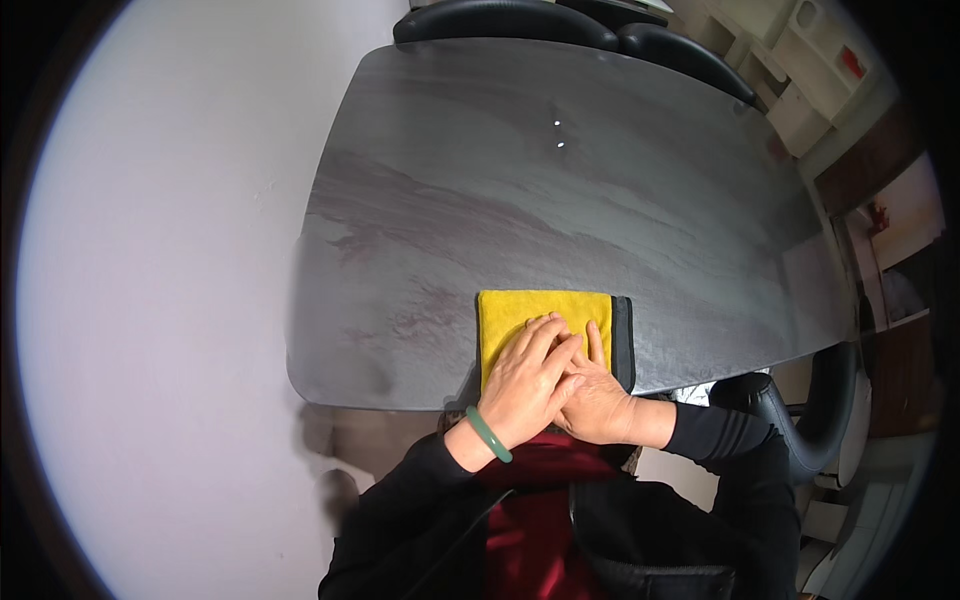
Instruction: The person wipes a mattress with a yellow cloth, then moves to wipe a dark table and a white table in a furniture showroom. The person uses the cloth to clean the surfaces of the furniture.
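Note:
A folded yellow cloth [500,312] with a dark grey strip along its right side lies at the near edge of the grey stone-patterned table [560,210]. My right hand [600,408] rests on the cloth, fingers stretched out and partly covered. Across it lies my left hand [520,392], its fingers extended over the back of the right one. A green bangle [488,435] circles my left wrist. Neither hand grips the cloth; both lie flat.
Black chairs [505,22] stand along the table's far edge, and another black chair [835,410] is at the near right. A pale wall [180,300] runs along the left. White shelving [815,60] stands at the far right.

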`<state>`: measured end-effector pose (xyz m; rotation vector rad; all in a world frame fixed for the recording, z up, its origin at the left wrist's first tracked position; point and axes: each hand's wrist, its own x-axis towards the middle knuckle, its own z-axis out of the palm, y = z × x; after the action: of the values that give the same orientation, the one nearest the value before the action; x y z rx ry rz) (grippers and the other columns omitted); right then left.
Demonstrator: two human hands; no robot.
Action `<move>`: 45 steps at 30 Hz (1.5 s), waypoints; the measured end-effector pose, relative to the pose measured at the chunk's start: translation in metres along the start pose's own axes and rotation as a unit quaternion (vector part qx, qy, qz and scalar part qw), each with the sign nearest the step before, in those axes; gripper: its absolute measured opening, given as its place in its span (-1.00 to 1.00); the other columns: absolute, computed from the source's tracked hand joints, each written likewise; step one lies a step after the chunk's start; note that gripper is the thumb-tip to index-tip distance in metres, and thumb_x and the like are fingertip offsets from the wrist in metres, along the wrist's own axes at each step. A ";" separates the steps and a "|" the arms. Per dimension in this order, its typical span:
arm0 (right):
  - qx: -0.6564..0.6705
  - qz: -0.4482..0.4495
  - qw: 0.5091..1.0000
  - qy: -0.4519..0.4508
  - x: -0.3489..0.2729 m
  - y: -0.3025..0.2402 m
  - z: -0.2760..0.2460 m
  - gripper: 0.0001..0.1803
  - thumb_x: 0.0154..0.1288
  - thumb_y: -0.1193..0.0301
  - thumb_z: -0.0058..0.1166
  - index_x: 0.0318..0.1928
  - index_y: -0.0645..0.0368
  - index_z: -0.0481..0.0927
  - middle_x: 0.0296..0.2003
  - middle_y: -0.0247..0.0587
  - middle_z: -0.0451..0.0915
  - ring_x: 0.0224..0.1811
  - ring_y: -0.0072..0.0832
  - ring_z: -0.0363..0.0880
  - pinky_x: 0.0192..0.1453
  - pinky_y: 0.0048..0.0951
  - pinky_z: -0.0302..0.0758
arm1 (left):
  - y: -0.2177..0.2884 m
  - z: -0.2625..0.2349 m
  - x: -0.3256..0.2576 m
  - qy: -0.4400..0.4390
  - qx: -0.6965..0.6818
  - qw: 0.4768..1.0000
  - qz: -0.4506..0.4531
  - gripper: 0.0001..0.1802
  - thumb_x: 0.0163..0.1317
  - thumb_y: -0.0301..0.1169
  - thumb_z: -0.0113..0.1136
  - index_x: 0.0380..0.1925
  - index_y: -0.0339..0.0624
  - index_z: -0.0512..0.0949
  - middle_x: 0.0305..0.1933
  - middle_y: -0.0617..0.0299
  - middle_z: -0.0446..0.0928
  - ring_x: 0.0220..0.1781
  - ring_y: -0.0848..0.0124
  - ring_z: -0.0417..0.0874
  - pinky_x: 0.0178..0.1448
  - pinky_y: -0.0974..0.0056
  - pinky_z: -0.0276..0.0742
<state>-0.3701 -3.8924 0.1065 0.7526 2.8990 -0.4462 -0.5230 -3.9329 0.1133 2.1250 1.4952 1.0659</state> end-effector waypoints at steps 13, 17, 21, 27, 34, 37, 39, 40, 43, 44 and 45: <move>0.091 0.028 0.972 0.215 0.001 0.015 -0.011 -0.41 0.22 0.39 0.11 0.26 0.28 0.34 0.37 0.24 0.10 0.46 0.20 -0.05 0.47 0.20 -0.04 | 0.002 -0.001 -0.001 -0.005 -0.042 0.997 -0.064 -0.38 0.30 -0.25 0.10 0.27 -0.38 0.27 0.34 -0.21 0.20 0.39 -0.11 0.22 0.41 -0.03 0.20; 0.029 0.046 0.982 0.181 0.000 0.020 0.003 -0.27 0.31 0.22 0.01 0.39 0.28 0.13 0.41 0.29 -0.04 0.49 0.21 -0.15 0.49 0.18 -0.13 | -0.001 0.006 -0.002 -0.036 0.026 0.996 -0.073 -0.29 0.29 -0.24 0.11 0.34 -0.39 0.15 0.40 -0.25 0.11 0.48 -0.13 0.05 0.49 -0.05 0.03; 0.001 0.048 0.986 0.162 0.000 0.022 0.002 -0.24 0.35 0.14 -0.11 0.41 0.32 0.07 0.43 0.29 -0.09 0.51 0.19 -0.21 0.51 0.15 -0.19 | -0.004 0.012 -0.002 -0.075 0.098 0.990 -0.062 -0.24 0.31 -0.17 0.08 0.38 -0.37 0.10 0.44 -0.25 0.05 0.51 -0.11 0.00 0.53 -0.04 -0.07; -0.013 0.040 0.986 0.160 0.004 0.033 0.002 -0.23 0.35 0.12 -0.15 0.42 0.32 0.05 0.44 0.29 -0.11 0.51 0.16 -0.21 0.50 0.14 -0.19 | -0.008 0.018 0.005 -0.096 0.111 0.985 -0.090 -0.25 0.36 -0.15 -0.01 0.42 -0.31 0.03 0.50 -0.18 -0.05 0.56 -0.02 -0.11 0.55 -0.02 -0.18; -0.051 0.029 0.983 0.171 0.020 0.067 0.016 -0.28 0.41 0.07 -0.26 0.44 0.23 0.05 0.45 0.23 -0.13 0.53 0.11 -0.25 0.53 0.09 -0.22 | -0.027 0.043 0.020 -0.053 0.143 0.983 -0.103 -0.23 0.34 -0.12 0.02 0.41 -0.32 0.05 0.50 -0.18 -0.05 0.56 -0.01 -0.10 0.56 0.01 -0.19; -0.051 0.044 0.983 0.174 0.021 0.068 0.015 -0.28 0.39 0.03 -0.22 0.43 0.16 0.10 0.45 0.23 -0.13 0.52 0.16 -0.26 0.52 0.11 -0.22 | -0.025 0.042 0.021 -0.069 0.148 0.980 -0.111 -0.21 0.34 -0.12 0.02 0.41 -0.33 0.03 0.50 -0.21 -0.05 0.56 -0.04 -0.10 0.56 -0.02 -0.18; -0.063 0.065 0.981 0.171 0.020 0.063 0.011 -0.29 0.39 -0.01 -0.23 0.43 0.10 0.13 0.45 0.26 -0.13 0.51 0.20 -0.27 0.51 0.15 -0.22 | -0.023 0.037 0.019 -0.083 0.144 0.979 -0.117 -0.20 0.34 -0.12 0.03 0.42 -0.33 0.01 0.50 -0.22 -0.05 0.56 -0.05 -0.11 0.55 -0.03 -0.18; -0.069 0.071 0.981 0.168 0.020 0.062 0.010 -0.28 0.39 -0.03 -0.23 0.42 0.08 0.14 0.45 0.27 -0.13 0.51 0.22 -0.27 0.50 0.17 -0.22 | -0.023 0.035 0.018 -0.086 0.138 0.980 -0.116 -0.20 0.34 -0.12 0.04 0.42 -0.33 0.00 0.50 -0.22 -0.06 0.56 -0.06 -0.12 0.55 -0.03 -0.18; -0.080 0.086 0.979 0.165 0.020 0.061 0.007 -0.27 0.38 -0.09 -0.23 0.42 0.01 0.16 0.44 0.31 -0.13 0.50 0.26 -0.27 0.49 0.22 -0.21 | -0.025 0.031 0.018 -0.085 0.137 0.981 -0.110 -0.17 0.31 -0.10 0.07 0.42 -0.33 0.01 0.50 -0.23 -0.06 0.55 -0.08 -0.10 0.55 -0.04 -0.18; -0.079 0.087 0.979 0.169 0.020 0.062 0.007 -0.26 0.37 -0.11 -0.22 0.42 0.00 0.17 0.44 0.32 -0.12 0.50 0.26 -0.27 0.48 0.23 -0.21 | -0.026 0.031 0.018 -0.083 0.139 0.981 -0.107 -0.16 0.30 -0.09 0.09 0.42 -0.33 0.02 0.49 -0.24 -0.06 0.55 -0.08 -0.10 0.55 -0.04 -0.18; -0.077 0.089 0.978 0.172 0.020 0.062 0.007 -0.26 0.37 -0.13 -0.22 0.42 -0.01 0.17 0.43 0.33 -0.12 0.50 0.27 -0.26 0.48 0.24 -0.20 | -0.027 0.031 0.018 -0.084 0.142 0.981 -0.106 -0.16 0.30 -0.09 0.09 0.42 -0.32 0.01 0.50 -0.23 -0.06 0.55 -0.09 -0.10 0.55 -0.05 -0.18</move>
<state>-0.3570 -3.8333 0.0801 1.1529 3.0860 -0.0728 -0.5154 -3.9016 0.0825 2.1115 1.8287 0.6136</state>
